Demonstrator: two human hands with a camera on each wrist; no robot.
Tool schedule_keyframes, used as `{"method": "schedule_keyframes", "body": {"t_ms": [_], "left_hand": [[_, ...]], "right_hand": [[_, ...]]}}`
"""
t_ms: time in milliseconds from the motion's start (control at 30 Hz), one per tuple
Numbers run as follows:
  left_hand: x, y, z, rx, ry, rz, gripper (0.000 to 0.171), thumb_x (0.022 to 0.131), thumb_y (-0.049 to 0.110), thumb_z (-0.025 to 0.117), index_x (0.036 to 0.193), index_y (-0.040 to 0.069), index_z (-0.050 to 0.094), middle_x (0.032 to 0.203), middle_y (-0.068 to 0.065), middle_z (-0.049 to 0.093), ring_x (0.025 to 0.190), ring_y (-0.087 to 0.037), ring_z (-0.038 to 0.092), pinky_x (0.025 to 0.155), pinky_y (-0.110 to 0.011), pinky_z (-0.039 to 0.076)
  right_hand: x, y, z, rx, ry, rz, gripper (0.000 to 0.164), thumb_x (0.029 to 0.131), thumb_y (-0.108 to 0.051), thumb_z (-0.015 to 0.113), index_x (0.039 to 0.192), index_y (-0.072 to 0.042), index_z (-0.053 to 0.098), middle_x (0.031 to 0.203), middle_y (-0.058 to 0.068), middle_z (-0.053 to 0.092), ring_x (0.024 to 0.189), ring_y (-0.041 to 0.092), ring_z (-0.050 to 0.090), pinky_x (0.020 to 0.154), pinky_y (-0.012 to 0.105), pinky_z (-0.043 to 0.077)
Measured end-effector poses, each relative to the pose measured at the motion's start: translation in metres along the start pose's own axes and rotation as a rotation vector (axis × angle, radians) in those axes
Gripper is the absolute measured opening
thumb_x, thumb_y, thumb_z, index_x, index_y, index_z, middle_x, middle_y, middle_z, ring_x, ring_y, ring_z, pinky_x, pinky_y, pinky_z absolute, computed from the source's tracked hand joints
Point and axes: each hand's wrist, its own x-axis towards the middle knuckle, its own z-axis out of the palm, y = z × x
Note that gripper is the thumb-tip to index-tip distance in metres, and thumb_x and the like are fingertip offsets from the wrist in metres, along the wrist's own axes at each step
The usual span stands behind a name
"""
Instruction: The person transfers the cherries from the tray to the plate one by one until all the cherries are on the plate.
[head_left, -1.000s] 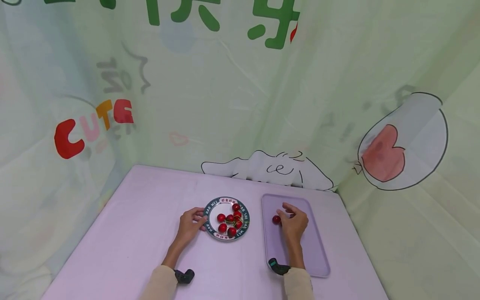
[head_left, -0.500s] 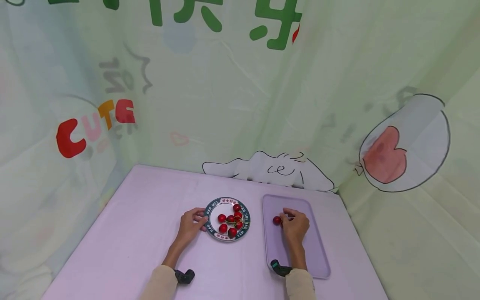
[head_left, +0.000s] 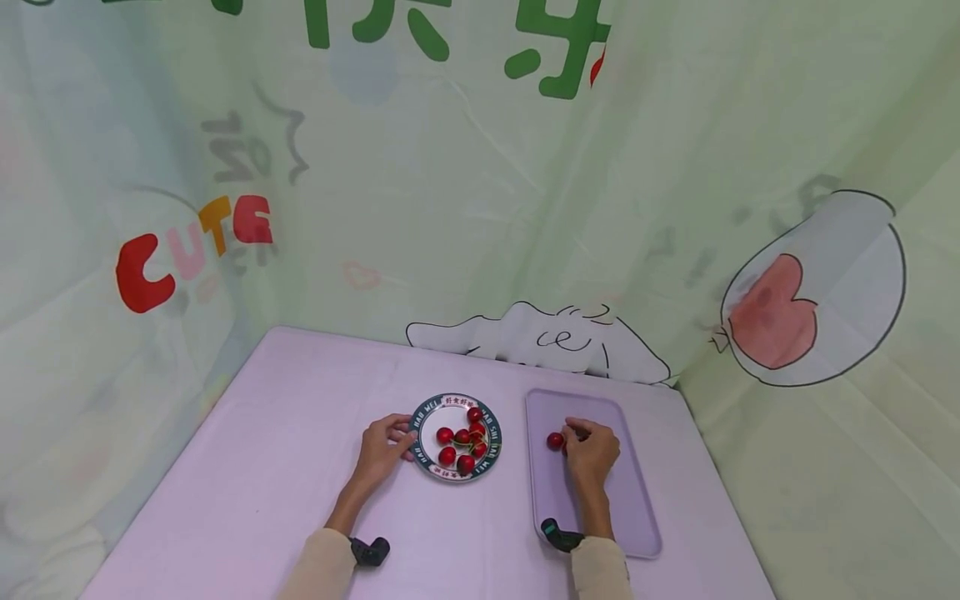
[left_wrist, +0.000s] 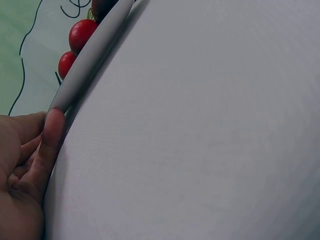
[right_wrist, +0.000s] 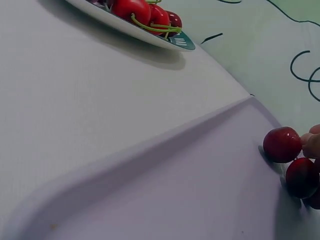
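In the head view, a round white plate with a dark green lettered rim (head_left: 418, 463) holds several red cherries (head_left: 447, 456), some with green stems. My left hand (head_left: 380, 450) grips the plate's left edge; the left wrist view shows the thumb (left_wrist: 53, 127) against the rim. My right hand (head_left: 592, 452) is over the purple tray (head_left: 551, 500), its fingers bent down at a few dark red cherries (head_left: 555, 441). In the right wrist view, fingertips (right_wrist: 312, 144) pinch at one cherry (right_wrist: 282, 144), with others close below. The hand's far side is hidden.
A pale pink-white tabletop (head_left: 240, 467) lies under the plate and tray. Printed curtains (head_left: 450, 208) stand behind the table and at both sides. Each wrist wears a black camera mount (head_left: 370, 552). A gap of tabletop separates plate and tray.
The right hand's fingers have drawn closer together at the cherries on the tray. The left hand keeps its place at the plate. The whole head view has shifted slightly.
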Motion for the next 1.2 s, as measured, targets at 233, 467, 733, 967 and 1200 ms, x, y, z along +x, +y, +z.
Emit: {"method": "schedule_keyframes", "body": {"t_ms": [233, 467, 733, 967, 1200], "left_hand": [[0.000, -0.003, 0.001, 0.011, 0.006, 0.004, 0.037, 0.102, 0.007, 0.075, 0.138, 0.001, 0.070, 0.109, -0.013, 0.072, 0.066, -0.013, 0.072, 0.066, -0.018, 0.061], [-0.002, 0.000, 0.001, 0.020, 0.005, -0.010, 0.038, 0.102, 0.008, 0.075, 0.139, 0.001, 0.069, 0.108, -0.013, 0.072, 0.066, -0.013, 0.071, 0.066, -0.017, 0.060], [-0.003, 0.002, 0.001, 0.029, 0.005, -0.005, 0.036, 0.103, 0.008, 0.075, 0.138, 0.001, 0.070, 0.108, -0.013, 0.072, 0.066, -0.013, 0.072, 0.066, -0.016, 0.058], [-0.005, 0.003, 0.000, 0.029, 0.010, 0.005, 0.036, 0.102, 0.008, 0.075, 0.137, 0.000, 0.070, 0.108, -0.014, 0.072, 0.065, -0.011, 0.072, 0.066, -0.016, 0.058], [-0.005, 0.004, 0.000, 0.037, 0.012, 0.004, 0.036, 0.103, 0.008, 0.075, 0.137, 0.000, 0.070, 0.108, -0.014, 0.072, 0.065, -0.011, 0.071, 0.066, -0.016, 0.058]], "right_hand": [[-0.008, -0.019, -0.015, 0.046, 0.031, 0.004, 0.011, 0.092, -0.001, 0.083, 0.102, 0.001, 0.086, 0.088, 0.022, 0.081, 0.072, 0.030, 0.074, 0.063, 0.021, 0.047], [-0.008, -0.019, -0.023, 0.048, 0.091, 0.066, 0.011, 0.095, -0.004, 0.083, 0.105, -0.002, 0.087, 0.095, 0.020, 0.083, 0.083, 0.031, 0.072, 0.067, 0.017, 0.041], [-0.002, -0.012, -0.027, 0.069, 0.143, 0.095, 0.010, 0.093, -0.006, 0.085, 0.102, -0.004, 0.088, 0.092, 0.019, 0.083, 0.069, 0.010, 0.061, 0.064, 0.014, 0.038], [-0.005, -0.014, -0.029, 0.107, 0.149, 0.120, 0.012, 0.094, -0.006, 0.084, 0.105, -0.003, 0.087, 0.097, 0.021, 0.084, 0.067, -0.006, 0.056, 0.065, 0.010, 0.038], [-0.009, -0.018, -0.028, 0.183, 0.174, 0.151, 0.011, 0.095, -0.006, 0.083, 0.105, -0.002, 0.087, 0.101, 0.021, 0.083, 0.068, -0.019, 0.054, 0.065, 0.004, 0.041]]}}
